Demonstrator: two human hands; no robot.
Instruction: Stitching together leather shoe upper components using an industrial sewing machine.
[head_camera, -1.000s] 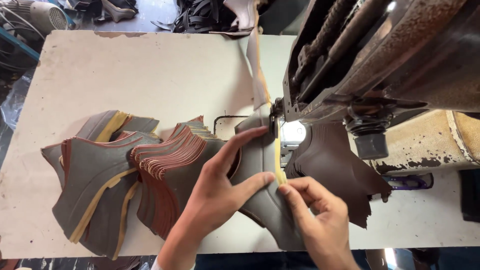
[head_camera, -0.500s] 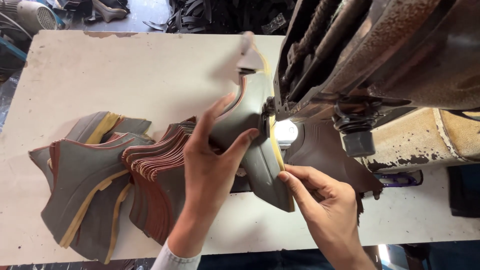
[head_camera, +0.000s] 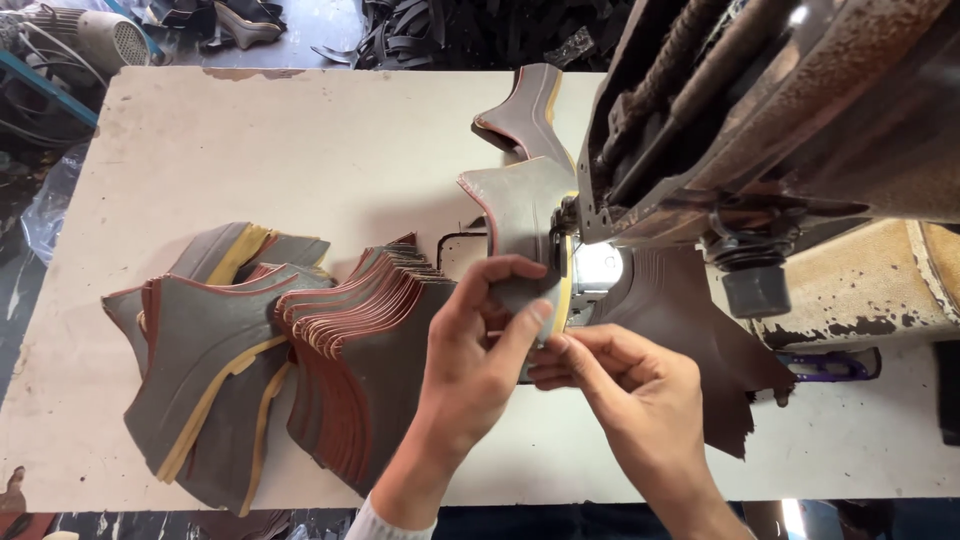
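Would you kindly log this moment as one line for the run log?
left hand: grips leather piece | right hand: pinches its lower edge | piece at sewing machine | stack on table

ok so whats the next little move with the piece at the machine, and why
Probably keep feeding the grey leather piece away from the body, under the sewing machine head. Both hands pinch its near end: left hand on the flat, right hand at the yellow edge strip, which lies by the lit needle area. Most of the piece is already past the head, so little remains.

Fanned leather stack (head_camera: 330, 360) on table (head_camera: 300, 150), purple tool (head_camera: 825, 365) at right
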